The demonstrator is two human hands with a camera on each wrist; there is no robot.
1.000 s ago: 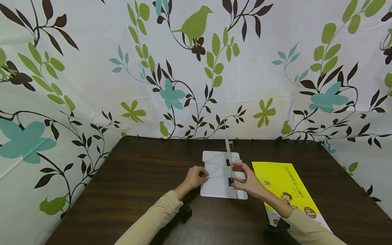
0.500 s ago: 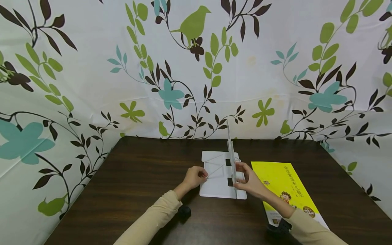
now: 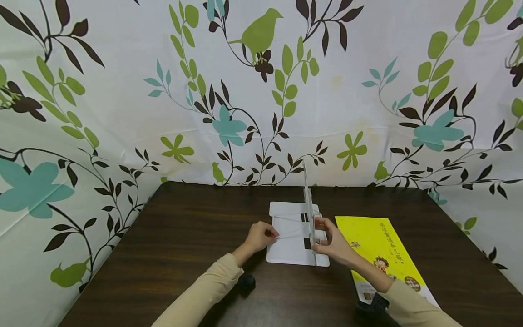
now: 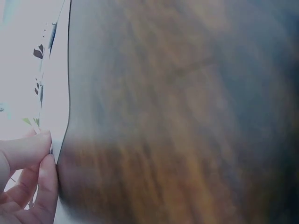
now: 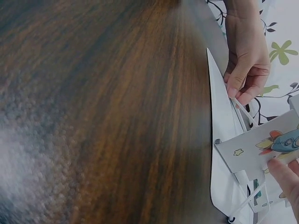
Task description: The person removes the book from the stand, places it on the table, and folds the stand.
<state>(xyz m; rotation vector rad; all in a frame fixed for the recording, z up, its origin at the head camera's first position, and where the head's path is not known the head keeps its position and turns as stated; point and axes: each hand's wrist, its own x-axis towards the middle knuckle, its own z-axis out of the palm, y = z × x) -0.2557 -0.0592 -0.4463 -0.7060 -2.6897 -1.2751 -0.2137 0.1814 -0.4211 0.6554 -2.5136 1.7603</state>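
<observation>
A white folding book stand lies opened on the table, its flat base (image 3: 286, 250) down and its panel (image 3: 307, 200) standing nearly upright. My left hand (image 3: 258, 237) pinches the thin wire support (image 5: 245, 111) between thumb and fingers, just above the base's left side. My right hand (image 3: 333, 243) holds the panel from its right side, thumb near the lower edge. In the right wrist view, a cartoon print (image 5: 282, 141) shows on the panel. Two black pads (image 3: 307, 243) sit at the panel's foot. The left wrist view shows the pinching left fingers (image 4: 46, 179) beside the base's edge.
Right of the stand lies a yellow book (image 3: 377, 245), partly under the right forearm. The dark wooden table (image 3: 196, 227) ends at a patterned cloth (image 3: 261, 91) hanging behind it. Black wrist devices (image 3: 246, 282) sit beneath both wrists.
The panel first leaned slightly right with my right hand, then stayed put. Since half a second ago the wire's far end has shifted toward the panel's foot. My left hand barely moved.
</observation>
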